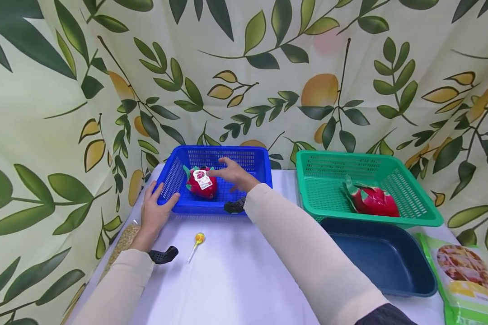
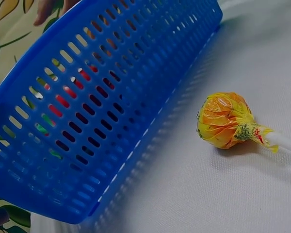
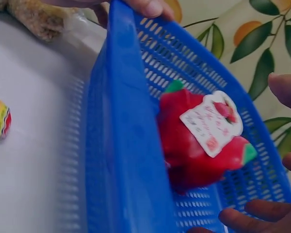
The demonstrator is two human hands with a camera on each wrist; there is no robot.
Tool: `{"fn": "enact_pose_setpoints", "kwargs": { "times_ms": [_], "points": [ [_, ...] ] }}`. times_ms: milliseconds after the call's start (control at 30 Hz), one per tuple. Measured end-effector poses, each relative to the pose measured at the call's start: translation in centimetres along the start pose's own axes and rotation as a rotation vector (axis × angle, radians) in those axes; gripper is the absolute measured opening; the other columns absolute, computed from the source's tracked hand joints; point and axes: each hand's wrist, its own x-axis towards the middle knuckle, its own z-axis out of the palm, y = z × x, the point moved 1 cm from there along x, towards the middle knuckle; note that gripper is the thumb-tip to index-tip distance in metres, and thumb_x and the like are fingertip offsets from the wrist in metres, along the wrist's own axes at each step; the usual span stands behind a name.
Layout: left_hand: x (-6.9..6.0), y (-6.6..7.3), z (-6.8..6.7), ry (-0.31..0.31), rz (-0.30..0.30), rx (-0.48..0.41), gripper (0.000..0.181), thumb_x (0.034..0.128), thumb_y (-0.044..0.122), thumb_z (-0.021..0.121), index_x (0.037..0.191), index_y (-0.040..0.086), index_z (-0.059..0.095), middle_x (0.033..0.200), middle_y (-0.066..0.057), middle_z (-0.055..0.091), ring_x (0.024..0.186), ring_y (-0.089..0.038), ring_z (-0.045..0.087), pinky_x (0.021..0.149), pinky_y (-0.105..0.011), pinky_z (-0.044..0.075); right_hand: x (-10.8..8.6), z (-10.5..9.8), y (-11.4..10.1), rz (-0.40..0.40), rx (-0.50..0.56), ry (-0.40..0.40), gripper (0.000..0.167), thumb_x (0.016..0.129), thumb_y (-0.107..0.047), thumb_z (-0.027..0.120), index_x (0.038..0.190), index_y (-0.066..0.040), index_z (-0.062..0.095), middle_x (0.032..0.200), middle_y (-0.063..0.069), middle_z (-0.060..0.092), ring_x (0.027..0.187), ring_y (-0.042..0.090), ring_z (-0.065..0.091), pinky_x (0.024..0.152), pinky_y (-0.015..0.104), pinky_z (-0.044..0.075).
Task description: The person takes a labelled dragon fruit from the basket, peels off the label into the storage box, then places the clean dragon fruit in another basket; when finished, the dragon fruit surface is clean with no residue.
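Observation:
A red dragon fruit (image 1: 203,184) with green tips and a white printed label lies in the blue basket (image 1: 223,210). My right hand (image 1: 232,174) hovers over the basket, just right of the fruit, fingers spread and holding nothing. In the right wrist view its fingers (image 3: 266,213) stand apart from the dragon fruit (image 3: 189,160). At the basket's front left corner my left hand (image 1: 153,216) touches the rim, thumb and forefinger spread. A yellow-orange wrapped lollipop (image 1: 199,238) lies on the white cloth, in front of the basket.
To the right, a green basket (image 1: 370,220) holds another red dragon fruit (image 1: 376,201). A dark blue tray (image 1: 374,257) stands before it, beside a green food packet (image 1: 463,280). A clear bag of grain-like bits (image 1: 126,237) lies along the left edge. Patterned cloth walls enclose the table.

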Motion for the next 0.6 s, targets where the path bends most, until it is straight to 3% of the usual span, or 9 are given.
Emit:
{"fn": "enact_pose_setpoints", "kwargs": {
  "times_ms": [167,400,600],
  "points": [
    [0.0,0.0,0.2,-0.001,0.006,0.001,0.08,0.0891,0.047,0.065,0.149,0.003,0.035,0.157,-0.013,0.019,0.142,-0.037,0.016,0.108,-0.059,0.019,1.3,1.8,0.7,0.023,0.014,0.046,0.083,0.083,-0.04,0.075,0.151,-0.022,0.03,0.15,0.011,0.033,0.132,0.04,0.036,0.087,0.067,0.042],
    [0.3,-0.2,0.0,0.018,0.026,-0.003,0.078,0.0891,0.046,0.066,0.148,0.003,0.037,0.157,-0.013,0.02,0.142,-0.037,0.017,0.109,-0.059,0.019,2.9,4.2,0.6,0.055,-0.045,0.05,0.09,0.082,-0.042,0.075,0.153,-0.022,0.023,0.145,0.014,0.038,0.127,0.039,0.042,0.088,0.065,0.043],
    [0.3,-0.2,0.3,0.004,0.011,-0.005,0.078,0.0887,0.046,0.066,0.148,0.005,0.036,0.157,-0.011,0.019,0.142,-0.037,0.017,0.109,-0.059,0.02,4.1,5.1,1.1,0.141,-0.025,0.075,0.094,0.08,-0.038,0.079,0.151,-0.017,0.021,0.139,0.015,0.042,0.125,0.038,0.045,0.09,0.064,0.042]
  ]
}}
